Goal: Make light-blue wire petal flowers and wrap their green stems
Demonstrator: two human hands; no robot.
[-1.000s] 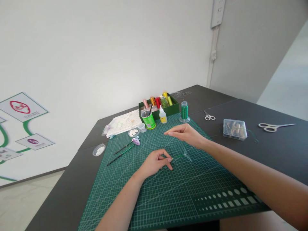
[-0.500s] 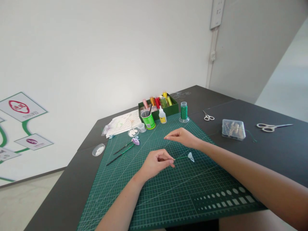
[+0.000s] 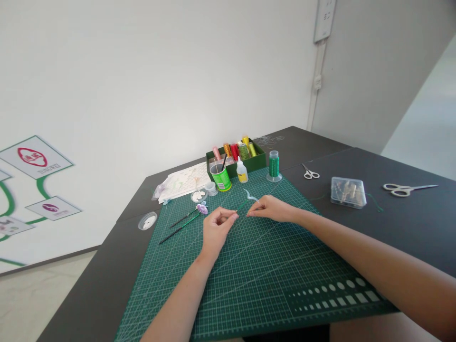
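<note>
Low in the frame, the cutting mat [image 3: 270, 285] is showing its white grid and a row of sizing shapes; just above centre, my left hand [image 3: 215, 227] is pinching the near end of the green stem [image 3: 242, 205], fingers curled shut on it, while my right hand [image 3: 274, 209] is nipping thumb and forefinger together just beside the pale petal [image 3: 251, 195] at its tip, on what I cannot tell; I am judging it feather-light springy wire with a flimsy petal, best gripped on the stem; further up, a green cup [image 3: 221, 178], glue bottle [image 3: 242, 172] and green spool [image 3: 273, 165] are standing by the mat's far edge; lettering on the cup and on the wall signs [image 3: 35, 159] at the left edge is looking too small to read.
</note>
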